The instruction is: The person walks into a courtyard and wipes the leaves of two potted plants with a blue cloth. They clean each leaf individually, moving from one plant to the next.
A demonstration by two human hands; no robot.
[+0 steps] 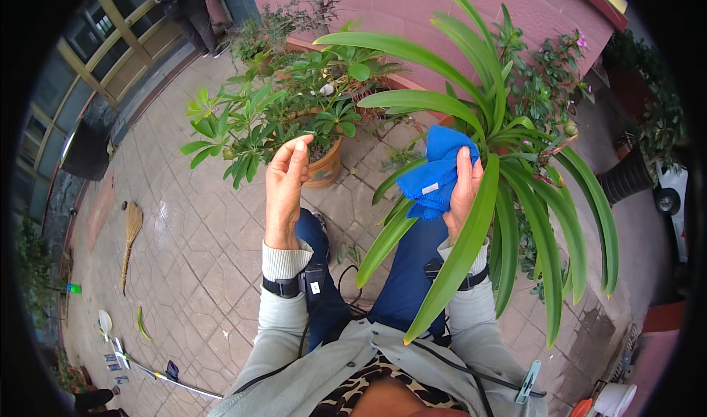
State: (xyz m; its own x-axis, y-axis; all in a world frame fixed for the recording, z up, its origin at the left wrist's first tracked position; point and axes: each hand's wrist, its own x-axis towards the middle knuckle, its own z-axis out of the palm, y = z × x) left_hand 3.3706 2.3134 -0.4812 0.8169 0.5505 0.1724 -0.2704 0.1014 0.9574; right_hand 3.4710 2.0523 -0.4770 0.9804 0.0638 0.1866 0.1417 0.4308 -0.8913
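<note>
My right hand (pixel 463 196) grips a folded blue cloth (pixel 436 177) with a small white tag, its thumb pressed on the cloth's right side. Close by that hand is a large plant with long green strap-shaped leaves (pixel 538 240). One of its leaves arches down in front of my right wrist. My left hand (pixel 288 188) is raised, its fingers curled and the thumb near the index finger; I see nothing held in it. Behind the left hand stands a terracotta pot (pixel 325 166) with a bushy green plant (pixel 259 116).
A straw broom (pixel 131 235) and a cut leaf (pixel 143 324) lie on the paving (pixel 188 262) at left. A long pole (pixel 165 377) lies lower left. A person (pixel 190 17) stands by the glazed doors. More potted plants line the pink wall (pixel 381 8).
</note>
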